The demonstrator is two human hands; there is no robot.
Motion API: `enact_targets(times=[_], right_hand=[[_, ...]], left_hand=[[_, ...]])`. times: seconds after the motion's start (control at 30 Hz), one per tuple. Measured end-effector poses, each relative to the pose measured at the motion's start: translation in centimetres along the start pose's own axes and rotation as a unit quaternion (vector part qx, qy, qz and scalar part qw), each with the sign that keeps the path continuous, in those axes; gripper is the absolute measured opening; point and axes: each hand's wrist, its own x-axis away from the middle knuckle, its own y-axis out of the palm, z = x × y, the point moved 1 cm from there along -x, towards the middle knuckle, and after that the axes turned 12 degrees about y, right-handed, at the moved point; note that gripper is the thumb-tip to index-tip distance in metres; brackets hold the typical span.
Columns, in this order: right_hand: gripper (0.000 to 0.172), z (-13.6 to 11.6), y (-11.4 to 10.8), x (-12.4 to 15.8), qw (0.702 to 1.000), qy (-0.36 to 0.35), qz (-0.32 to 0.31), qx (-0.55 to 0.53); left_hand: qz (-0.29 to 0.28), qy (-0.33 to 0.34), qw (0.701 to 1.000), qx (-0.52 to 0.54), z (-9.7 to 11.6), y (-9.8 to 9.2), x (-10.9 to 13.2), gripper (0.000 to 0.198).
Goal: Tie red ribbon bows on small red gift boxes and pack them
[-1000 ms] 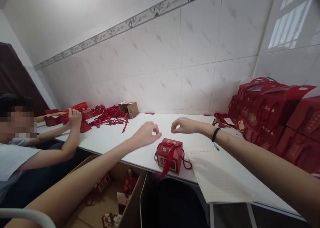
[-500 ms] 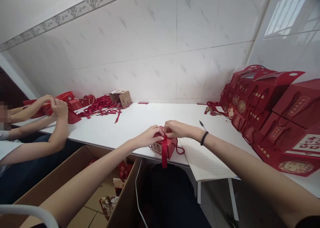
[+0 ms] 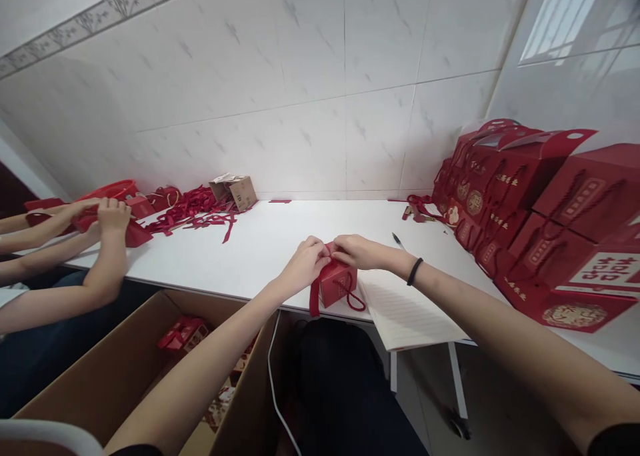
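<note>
A small red gift box (image 3: 330, 287) stands at the table's front edge, its plain side and a twisted red cord handle (image 3: 356, 303) facing me. Over its top lies a red ribbon (image 3: 315, 299), one tail hanging down the left side past the edge. My left hand (image 3: 306, 264) is closed at the top of the box, fingertips pinching the ribbon. Pressed close beside it, my right hand (image 3: 353, 251) also pinches the ribbon at the top. The fingers hide the exact spot where the ribbon meets.
Stacked red gift boxes (image 3: 515, 209) fill the right side. An open notebook (image 3: 405, 309) and a pen (image 3: 397, 240) lie by my right arm. Loose red ribbons (image 3: 195, 206) lie back left near a small carton (image 3: 240, 193). A co-worker's hands (image 3: 113, 216) hold red card. Below, a large cardboard box (image 3: 100, 363) contains boxes.
The gift box has turned, so its corded side faces me and the printed side no longer shows. The ribbon tail now hangs further left. Both hands stay at the top.
</note>
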Motion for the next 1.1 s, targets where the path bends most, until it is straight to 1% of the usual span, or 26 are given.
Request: enact_targets(times=[0.07,0.17,0.27,0.37,0.47,0.57,0.67,0.8,0.87,0.93,1.03,1.1], right_hand=[[0.015,0.3,0.0,0.3,1.000,0.009,0.002,-0.026],[0.015,0.6,0.1,0.5,0.998,0.021,0.012,-0.061],[0.012,0.6,0.3,0.5,0.996,0.025,0.026,-0.081],[0.009,0.5,0.5,0.3,0.994,0.031,0.037,-0.095],[0.011,0.5,0.5,0.3,0.991,0.048,0.038,-0.123],[0.009,0.8,0.5,0.5,0.983,0.064,0.025,-0.169],[0.008,1.3,0.9,0.6,0.974,0.070,0.018,-0.215],[0.006,1.4,2.2,0.5,0.964,0.076,0.050,-0.251],[0.007,1.3,2.6,0.4,0.961,0.075,0.073,-0.257],[0.008,1.2,2.8,0.4,0.960,0.066,0.083,-0.259],[0.011,1.1,2.8,0.4,0.960,0.055,0.086,-0.259],[0.010,1.2,2.7,0.3,0.958,0.057,0.084,-0.267]], left_hand=[[0.001,0.008,0.999,0.041,-0.5,0.2,-0.4,0.011],[0.030,0.003,0.997,0.075,-1.1,0.9,-0.6,0.015],[0.055,-0.002,0.993,0.107,-1.4,1.5,-0.5,0.017],[0.069,-0.010,0.989,0.127,-1.6,1.8,-0.3,0.016],[0.070,-0.003,0.990,0.125,-1.9,1.9,-0.2,0.015],[0.066,0.002,0.991,0.120,-2.0,1.8,-0.2,0.016],[0.060,0.002,0.990,0.125,-1.8,1.8,-0.1,0.014],[0.063,-0.002,0.985,0.158,-1.4,1.7,0.0,0.004],[0.080,-0.003,0.981,0.177,-1.4,1.7,0.1,0.008],[0.101,-0.007,0.974,0.201,-1.6,1.7,0.1,0.013],[0.126,-0.040,0.960,0.246,-1.8,1.6,-0.1,0.021],[0.130,-0.064,0.949,0.280,-1.8,1.5,-0.2,0.025]])
